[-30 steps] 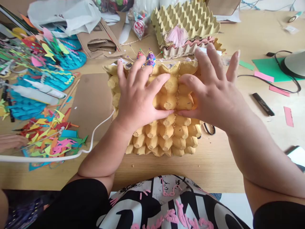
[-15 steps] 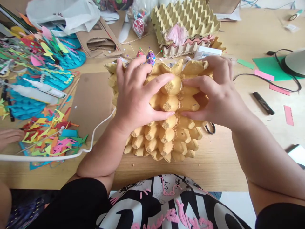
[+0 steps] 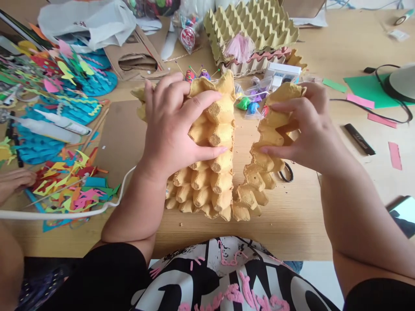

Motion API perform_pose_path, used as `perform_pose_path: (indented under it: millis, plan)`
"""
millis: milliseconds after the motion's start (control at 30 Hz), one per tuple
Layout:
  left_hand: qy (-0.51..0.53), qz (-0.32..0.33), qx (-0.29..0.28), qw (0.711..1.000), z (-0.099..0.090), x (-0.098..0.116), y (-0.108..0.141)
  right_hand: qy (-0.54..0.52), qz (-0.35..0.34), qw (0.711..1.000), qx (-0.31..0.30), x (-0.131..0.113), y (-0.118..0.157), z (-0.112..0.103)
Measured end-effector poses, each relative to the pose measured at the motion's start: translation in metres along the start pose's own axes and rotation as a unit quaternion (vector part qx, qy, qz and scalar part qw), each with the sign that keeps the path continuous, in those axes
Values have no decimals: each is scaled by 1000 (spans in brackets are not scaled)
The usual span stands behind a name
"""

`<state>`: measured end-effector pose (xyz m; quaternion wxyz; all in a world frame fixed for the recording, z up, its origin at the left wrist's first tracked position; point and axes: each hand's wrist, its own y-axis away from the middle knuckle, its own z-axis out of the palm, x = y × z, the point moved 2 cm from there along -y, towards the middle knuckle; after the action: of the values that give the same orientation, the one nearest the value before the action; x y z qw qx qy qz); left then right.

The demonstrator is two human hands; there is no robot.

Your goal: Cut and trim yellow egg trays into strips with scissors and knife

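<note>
A yellow egg tray (image 3: pixel 222 162) of moulded pulp is split along a ragged line, wide apart at the far end and very close at the near end. My left hand (image 3: pixel 177 125) grips the larger left part, thumb and forefinger on its bumps, other fingers over the far edge. The narrower strip (image 3: pixel 264 162) on the right is in my right hand (image 3: pixel 303 125), thumb and forefinger pressed on it. Whether the two pieces still join at the near end, I cannot tell.
Stacked egg trays (image 3: pixel 253 30) stand at the back. Colourful paper scraps (image 3: pixel 71 185), blue painted trays (image 3: pixel 39 142) and glue bottles (image 3: pixel 52 127) lie left, beside another person's hand (image 3: pixel 16 183). A white cable (image 3: pixel 81 214) crosses there. A black marker (image 3: pixel 359 139) lies right.
The tray has torn open from the far end. Its left part moved left with my left hand, and the strip moved right with my right hand. Small coloured items now show through the gap.
</note>
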<state>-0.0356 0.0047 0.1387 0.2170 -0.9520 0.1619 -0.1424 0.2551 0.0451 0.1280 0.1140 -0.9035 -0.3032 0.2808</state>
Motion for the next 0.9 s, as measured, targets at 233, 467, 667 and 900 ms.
perform_pose_path:
  millis: [233, 467, 667, 900]
  plan:
    - [-22, 29, 16, 999, 4, -6, -1, 58, 54, 994, -79, 45, -5, 46]
    - [-13, 26, 14, 999, 5, -12, -2, 78, 78, 981, -163, 61, -29, 83]
    - [-20, 26, 22, 999, 7, -10, -1, -28, 69, 994, -83, -3, -17, 74]
    - [-5, 6, 46, 999, -5, -10, -1, -601, 184, 763, -151, -76, 56, 104]
